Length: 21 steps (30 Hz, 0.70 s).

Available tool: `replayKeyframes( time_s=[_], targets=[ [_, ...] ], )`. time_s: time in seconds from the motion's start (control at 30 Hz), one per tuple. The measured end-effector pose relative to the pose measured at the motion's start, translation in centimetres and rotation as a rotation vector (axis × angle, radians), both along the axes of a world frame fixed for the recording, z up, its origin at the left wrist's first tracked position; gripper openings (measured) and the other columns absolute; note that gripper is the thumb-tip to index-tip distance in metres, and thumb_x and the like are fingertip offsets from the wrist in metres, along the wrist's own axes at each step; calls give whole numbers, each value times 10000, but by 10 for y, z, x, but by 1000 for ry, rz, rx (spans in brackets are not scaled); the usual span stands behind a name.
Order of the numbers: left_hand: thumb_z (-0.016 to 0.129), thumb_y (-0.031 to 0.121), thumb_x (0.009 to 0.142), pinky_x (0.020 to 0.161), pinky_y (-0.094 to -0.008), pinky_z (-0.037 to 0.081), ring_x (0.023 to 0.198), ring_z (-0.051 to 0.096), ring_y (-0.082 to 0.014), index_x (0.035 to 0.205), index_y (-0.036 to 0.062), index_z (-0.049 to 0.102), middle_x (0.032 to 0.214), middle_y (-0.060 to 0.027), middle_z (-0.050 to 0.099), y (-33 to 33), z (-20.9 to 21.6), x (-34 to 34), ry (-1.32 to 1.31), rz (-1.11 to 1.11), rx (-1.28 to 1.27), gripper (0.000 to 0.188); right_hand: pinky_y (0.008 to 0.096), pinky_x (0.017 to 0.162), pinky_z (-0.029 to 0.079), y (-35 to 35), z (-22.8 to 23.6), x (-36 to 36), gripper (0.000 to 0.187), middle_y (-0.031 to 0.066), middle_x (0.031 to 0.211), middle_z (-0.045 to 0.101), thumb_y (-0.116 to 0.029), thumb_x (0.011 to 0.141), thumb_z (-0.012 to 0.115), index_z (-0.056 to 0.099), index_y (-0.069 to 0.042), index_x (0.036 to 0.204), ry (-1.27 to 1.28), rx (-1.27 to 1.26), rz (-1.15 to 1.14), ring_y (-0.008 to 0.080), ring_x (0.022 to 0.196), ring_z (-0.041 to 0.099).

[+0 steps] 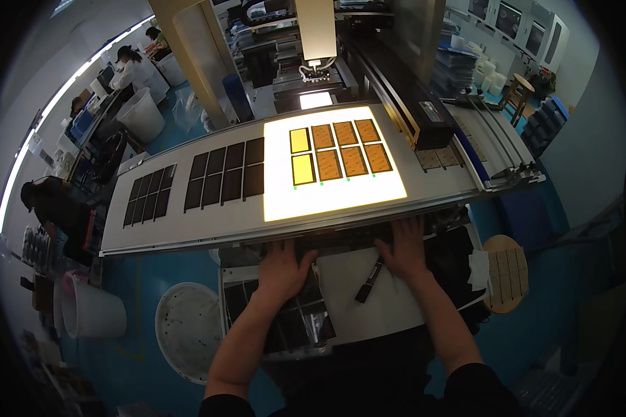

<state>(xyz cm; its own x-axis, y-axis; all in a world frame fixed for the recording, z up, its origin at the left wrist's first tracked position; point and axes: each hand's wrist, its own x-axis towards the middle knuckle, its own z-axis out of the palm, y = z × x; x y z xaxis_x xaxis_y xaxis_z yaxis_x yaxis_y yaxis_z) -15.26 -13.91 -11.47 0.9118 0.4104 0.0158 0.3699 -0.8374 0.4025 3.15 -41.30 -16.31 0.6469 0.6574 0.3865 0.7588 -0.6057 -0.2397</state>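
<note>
My left hand [283, 267] lies palm down at the front edge of the machine bed [243, 240], its thumb held apart and its fingertips partly lost in the shadow beneath the edge. Farther right, my right hand [405, 251] reaches to the same edge, thumb apart, fingers stretched out. I see nothing held in either. Between them a black marker pen [368, 281] rests aslant on a pale work surface [344, 316]. Dark glossy panels [295, 326] lie under and beside my left forearm. A brightly lit square [278, 201] on the bed surrounds orange and yellow rectangular panels [329, 165].
Dark panel groups [226, 170] lie along the bed's left part. A gantry head [316, 66] hangs behind the lit square; a black rail unit [424, 121] stands at right. Below are a round white tub [189, 330] and a round stool [506, 274] bearing panels. Several people work at left.
</note>
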Motion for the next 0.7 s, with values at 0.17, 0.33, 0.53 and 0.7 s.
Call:
replayKeyframes(
  time_s=[0.17,0.33,0.53,0.7],
  targets=[
    [646,566,1034,1046,-577,561,1353,586,-514,1576,-10,452,1484,-358,537,0,-1,0,-37,-28,73,814,671,1298,212,-3,0,0,706,256,1514,506,-319,912,763,521,1,1493,-51,152,-38,495,1477,396],
    [651,531,1039,1122,-588,497,1399,530,-522,1582,53,475,1535,-334,505,-1,-3,0,-25,52,36,744,659,1269,281,-6,-3,1,520,228,1373,582,-257,889,773,620,-22,1326,-105,247,-72,474,1364,494],
    [640,529,1047,1132,-579,489,1420,514,-519,1590,70,473,1551,-339,490,-1,-3,1,-18,42,39,730,661,1252,311,-9,-6,3,395,221,1281,632,-238,880,771,655,-27,1193,-123,284,-67,464,1295,544],
    [638,530,1048,1134,-582,487,1420,511,-524,1593,70,467,1552,-340,489,0,-5,1,-3,-9,10,733,664,1250,314,-9,-7,3,350,198,1225,666,-236,877,772,659,-26,1134,-115,236,-48,447,1278,560]
  ],
)
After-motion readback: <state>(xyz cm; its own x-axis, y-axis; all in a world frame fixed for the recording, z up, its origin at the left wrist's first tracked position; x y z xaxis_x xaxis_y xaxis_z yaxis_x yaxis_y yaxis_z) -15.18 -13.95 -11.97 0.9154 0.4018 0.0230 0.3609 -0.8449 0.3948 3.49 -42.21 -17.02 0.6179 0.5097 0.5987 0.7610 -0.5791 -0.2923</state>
